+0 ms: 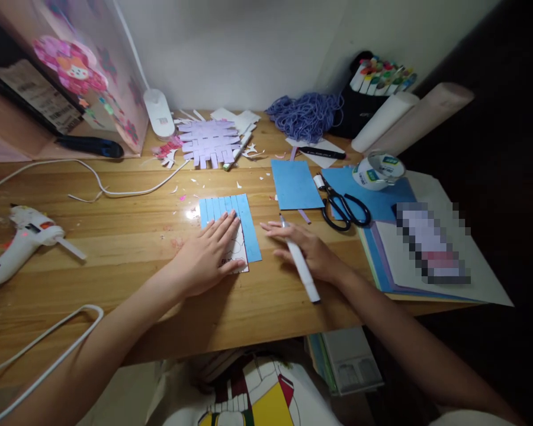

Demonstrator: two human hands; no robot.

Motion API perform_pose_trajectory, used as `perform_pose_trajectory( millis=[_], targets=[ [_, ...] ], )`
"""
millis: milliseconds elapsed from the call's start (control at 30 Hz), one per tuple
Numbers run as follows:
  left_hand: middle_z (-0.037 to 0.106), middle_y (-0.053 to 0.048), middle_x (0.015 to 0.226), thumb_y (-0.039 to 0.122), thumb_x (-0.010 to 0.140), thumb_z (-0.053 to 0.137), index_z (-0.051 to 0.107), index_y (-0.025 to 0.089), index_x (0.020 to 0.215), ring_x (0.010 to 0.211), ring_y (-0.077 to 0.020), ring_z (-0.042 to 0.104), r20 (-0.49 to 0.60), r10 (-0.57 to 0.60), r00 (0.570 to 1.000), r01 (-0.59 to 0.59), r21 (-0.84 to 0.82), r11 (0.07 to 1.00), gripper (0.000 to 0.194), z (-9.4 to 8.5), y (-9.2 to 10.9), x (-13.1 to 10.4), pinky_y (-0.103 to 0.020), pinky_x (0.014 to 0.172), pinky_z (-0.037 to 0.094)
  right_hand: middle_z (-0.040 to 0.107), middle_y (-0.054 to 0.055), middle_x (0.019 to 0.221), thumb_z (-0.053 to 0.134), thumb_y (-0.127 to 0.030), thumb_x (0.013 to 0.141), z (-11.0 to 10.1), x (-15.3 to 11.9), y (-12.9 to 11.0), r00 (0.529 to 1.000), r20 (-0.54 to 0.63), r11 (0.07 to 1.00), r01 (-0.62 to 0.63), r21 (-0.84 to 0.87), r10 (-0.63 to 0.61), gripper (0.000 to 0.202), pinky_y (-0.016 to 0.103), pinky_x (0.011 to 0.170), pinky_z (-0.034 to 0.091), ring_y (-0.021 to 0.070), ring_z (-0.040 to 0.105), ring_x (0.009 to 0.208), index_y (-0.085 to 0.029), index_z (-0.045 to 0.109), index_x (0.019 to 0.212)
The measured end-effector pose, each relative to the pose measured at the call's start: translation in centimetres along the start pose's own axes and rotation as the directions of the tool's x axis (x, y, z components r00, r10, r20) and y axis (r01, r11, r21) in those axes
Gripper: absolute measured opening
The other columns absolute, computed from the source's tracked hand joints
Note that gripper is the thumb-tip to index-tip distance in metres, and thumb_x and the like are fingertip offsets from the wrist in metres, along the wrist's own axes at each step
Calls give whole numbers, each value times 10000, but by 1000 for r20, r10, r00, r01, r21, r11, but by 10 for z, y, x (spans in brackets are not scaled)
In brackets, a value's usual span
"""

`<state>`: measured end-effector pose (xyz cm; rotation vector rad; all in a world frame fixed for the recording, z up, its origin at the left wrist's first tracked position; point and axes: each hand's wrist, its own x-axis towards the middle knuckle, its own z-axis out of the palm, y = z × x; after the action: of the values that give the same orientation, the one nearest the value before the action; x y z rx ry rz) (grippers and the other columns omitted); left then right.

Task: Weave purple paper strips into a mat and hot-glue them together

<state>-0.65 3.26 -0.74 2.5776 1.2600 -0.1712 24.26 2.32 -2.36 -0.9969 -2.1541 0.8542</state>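
Note:
My left hand (213, 251) lies flat, fingers spread, on a white card (238, 251) with printing on it. Under the card is a blue paper sheet (250, 228) with dark lines drawn across its upper left part. To the right of the sheet, my right hand (304, 248) holds a white marker (301, 263) between thumb and fingers, its dark tip pointing up and away from me. Another blue sheet (296, 184) lies beyond my right hand, beside black-handled scissors (344, 204).
A glue gun (22, 239) and white cable (93, 322) lie at left. Purple woven paper (208, 142), paper scraps and blue yarn (306, 115) sit along the wall. At right are a tape roll (379, 171), stacked papers (462, 236), a phone and a marker holder (359, 106).

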Motion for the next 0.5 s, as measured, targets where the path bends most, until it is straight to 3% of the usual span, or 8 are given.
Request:
perform_pose_trajectory(
  millis=[67,133,333,500],
  targets=[
    [35,-112,1539,614,902,315,113,86,1474,1422,-225,39,-10,20,1000,-20,-10,1000,804,-1,-4,0,-382,1156,145,528,59,1367,612,-244,856,2,1,-1,985,151,988,96,-124,-77,376,487,1096,301,220,401,1317,-260,507,1216],
    [47,-113,1538,615,901,321,124,98,1474,1422,-226,48,-25,28,999,-28,-20,999,797,0,-4,-5,-380,1154,144,538,56,1358,612,-262,856,4,1,-3,971,218,963,149,-223,-100,351,522,1110,249,230,378,1330,-251,511,1192],
    [89,-97,1539,612,902,320,73,163,1485,1417,-229,117,-70,81,994,-82,-10,997,776,15,2,-53,-390,1144,192,588,85,1296,607,-312,854,6,-2,-11,964,234,932,194,-306,-124,276,508,1087,300,237,420,1293,-214,556,1107],
    [146,-122,1530,574,908,362,5,180,1485,1404,-253,185,-161,8,987,-7,5,1000,786,25,-9,-77,-436,1121,241,639,91,1220,604,-295,851,6,-5,-13,954,220,914,267,-307,-204,213,506,1056,350,247,521,1190,-205,582,1043]
  ],
)
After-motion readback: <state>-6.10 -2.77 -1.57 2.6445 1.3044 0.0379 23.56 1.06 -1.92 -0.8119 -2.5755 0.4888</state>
